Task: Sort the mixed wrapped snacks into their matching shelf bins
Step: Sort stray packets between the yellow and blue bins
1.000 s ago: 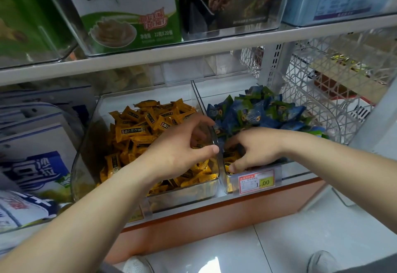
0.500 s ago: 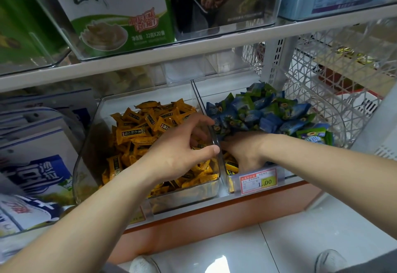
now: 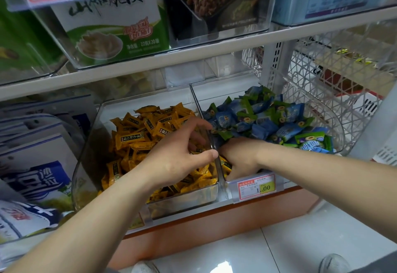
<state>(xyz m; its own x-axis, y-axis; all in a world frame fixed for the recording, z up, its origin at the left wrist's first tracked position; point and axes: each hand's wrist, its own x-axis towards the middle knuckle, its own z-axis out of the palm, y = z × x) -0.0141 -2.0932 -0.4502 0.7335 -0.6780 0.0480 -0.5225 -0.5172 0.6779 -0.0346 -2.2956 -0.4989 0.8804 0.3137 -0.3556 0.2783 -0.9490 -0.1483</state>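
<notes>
Yellow wrapped snacks fill the clear left bin. Blue and green wrapped snacks are heaped in the clear right bin, and a few yellow ones lie at its front left corner. My left hand arches over the yellow pile, its thumb tip and forefinger touching the clear wall between the bins; I see nothing held in it. My right hand digs down into the right bin's front corner beside the stray yellow snacks. Its fingers are buried and hidden.
A price tag hangs on the right bin's front. Boxed goods stand on the white shelf above. A white wire basket stands right of the bins, blue-and-white packs to the left. A shoe is on the tiled floor.
My right hand has pushed deeper into the right bin's front corner and its fingers have gone out of sight. My left hand has kept its place. The camera has come closer.
</notes>
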